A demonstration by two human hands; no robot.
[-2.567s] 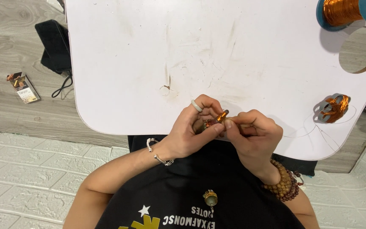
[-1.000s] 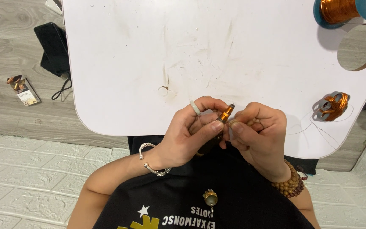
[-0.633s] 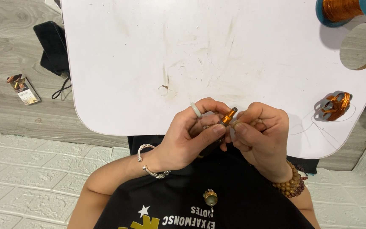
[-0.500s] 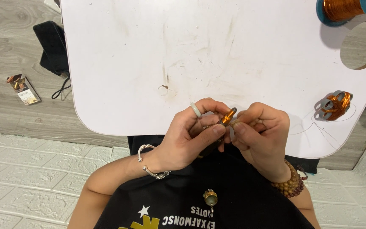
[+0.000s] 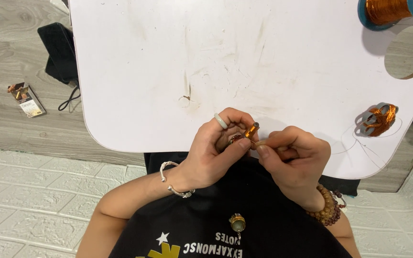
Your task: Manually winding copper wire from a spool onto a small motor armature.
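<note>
Copper-wound coil piece [image 5: 251, 131] sits pinched between both hands at the near edge of the white desk [image 5: 168, 71]. Left hand [image 5: 216, 150] clamps its lower end; right hand [image 5: 295, 157] fingertips are pressed together just beside it.

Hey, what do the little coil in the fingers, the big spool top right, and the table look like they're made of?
The small coil, pinched between left hand and right hand, looks like glossy enamelled copper wire with an orange metallic sheen. The spool shows the same shiny wire on a teal, probably plastic core. The table seems white laminate or plastic, matte and scuffed.

Glossy copper wire on a small coil [image 5: 251, 131]; scuffed, smooth matt white table [image 5: 168, 71]; wooden bead bracelet [image 5: 327, 210].
</note>
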